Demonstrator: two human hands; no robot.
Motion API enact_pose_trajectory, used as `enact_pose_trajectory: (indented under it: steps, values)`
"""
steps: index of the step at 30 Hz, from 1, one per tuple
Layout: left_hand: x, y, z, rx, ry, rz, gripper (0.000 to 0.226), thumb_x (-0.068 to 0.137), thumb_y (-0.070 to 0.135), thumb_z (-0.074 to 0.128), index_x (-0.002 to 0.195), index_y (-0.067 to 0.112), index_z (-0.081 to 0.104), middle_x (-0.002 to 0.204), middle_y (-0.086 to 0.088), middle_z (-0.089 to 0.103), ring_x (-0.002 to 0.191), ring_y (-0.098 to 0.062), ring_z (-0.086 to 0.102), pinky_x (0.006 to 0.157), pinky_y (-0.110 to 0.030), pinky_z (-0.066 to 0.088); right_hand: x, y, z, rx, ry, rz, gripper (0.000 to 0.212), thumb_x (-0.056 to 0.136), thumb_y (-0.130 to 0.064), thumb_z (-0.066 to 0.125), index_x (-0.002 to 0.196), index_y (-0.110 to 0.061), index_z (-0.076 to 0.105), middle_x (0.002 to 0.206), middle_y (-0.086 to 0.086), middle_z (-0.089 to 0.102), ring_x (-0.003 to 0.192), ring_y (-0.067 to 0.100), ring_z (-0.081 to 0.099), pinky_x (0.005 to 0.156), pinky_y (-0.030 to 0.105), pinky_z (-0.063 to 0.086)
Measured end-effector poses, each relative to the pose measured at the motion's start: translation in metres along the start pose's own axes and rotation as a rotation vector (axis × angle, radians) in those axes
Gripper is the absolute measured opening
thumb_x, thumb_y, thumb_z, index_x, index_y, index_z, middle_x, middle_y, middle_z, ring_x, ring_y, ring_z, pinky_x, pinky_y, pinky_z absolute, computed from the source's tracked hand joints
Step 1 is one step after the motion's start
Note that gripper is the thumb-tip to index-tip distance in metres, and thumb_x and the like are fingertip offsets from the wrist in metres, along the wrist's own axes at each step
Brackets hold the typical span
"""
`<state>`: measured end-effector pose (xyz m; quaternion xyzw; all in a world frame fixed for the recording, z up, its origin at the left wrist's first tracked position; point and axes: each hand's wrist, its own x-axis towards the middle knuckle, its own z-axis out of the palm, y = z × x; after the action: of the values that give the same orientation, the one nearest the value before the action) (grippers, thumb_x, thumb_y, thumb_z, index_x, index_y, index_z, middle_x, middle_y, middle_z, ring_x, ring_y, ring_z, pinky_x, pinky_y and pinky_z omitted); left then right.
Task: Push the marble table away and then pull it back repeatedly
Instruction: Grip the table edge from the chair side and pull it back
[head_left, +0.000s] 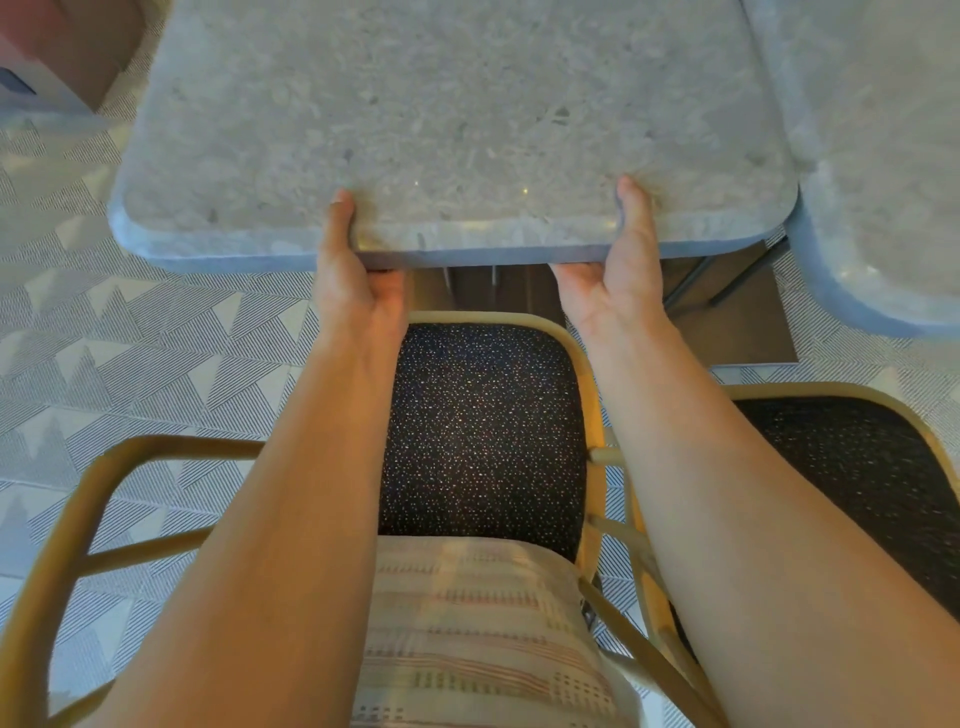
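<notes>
Head view: both hands clamp the table edge

The table (452, 104) stands ahead, its near edge just beyond a chair (483, 426) seat. The left hand (356, 283) and right hand (615, 275), set apart, each grip that edge, thumb on top, fingers curled beneath. A second table (883, 156) sits just beside it on the right.

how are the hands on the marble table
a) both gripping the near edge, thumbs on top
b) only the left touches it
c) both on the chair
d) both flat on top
a: the left hand and right hand each clasp the table at its near edge, thumbs on top, fingers underneath.
</notes>
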<state>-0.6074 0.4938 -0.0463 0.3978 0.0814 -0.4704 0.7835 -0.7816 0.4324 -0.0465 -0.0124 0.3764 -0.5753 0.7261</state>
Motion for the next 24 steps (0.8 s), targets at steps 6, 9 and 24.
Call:
enact_pose_trajectory:
  steps: [6,9,24]
  values:
    - [-0.02,0.0,-0.021,0.047,0.015,0.016,0.012,0.1,0.011,0.073,0.109,0.006,0.067,0.086,-0.006,0.084,0.075,-0.018,0.083,0.063,-0.034,0.066,-0.023,0.003,-0.02,-0.025,-0.016,0.019,0.024,0.103,-0.027,0.07,0.124,-0.016,0.069,0.133,0.012,0.074,0.121,0.03,0.073,0.103,0.052,0.06]
    - [-0.026,0.0,-0.027,0.071,0.008,0.006,0.012,0.101,0.014,0.073,0.11,0.007,0.069,0.093,-0.006,0.085,0.083,-0.018,0.084,0.078,-0.037,0.068,-0.031,0.003,-0.026,-0.034,0.005,0.033,0.023,0.101,-0.027,0.071,0.122,-0.017,0.069,0.129,0.011,0.076,0.115,0.028,0.075,0.098,0.05,0.062]
    - [-0.049,0.004,-0.043,0.033,0.05,-0.004,0.014,0.102,0.012,0.071,0.113,0.006,0.066,0.096,-0.008,0.085,0.087,-0.019,0.084,0.1,-0.042,0.063,-0.056,0.008,-0.045,-0.038,0.058,0.046,0.039,0.099,-0.03,0.074,0.135,-0.018,0.066,0.13,0.009,0.076,0.12,0.028,0.073,0.107,0.053,0.057]
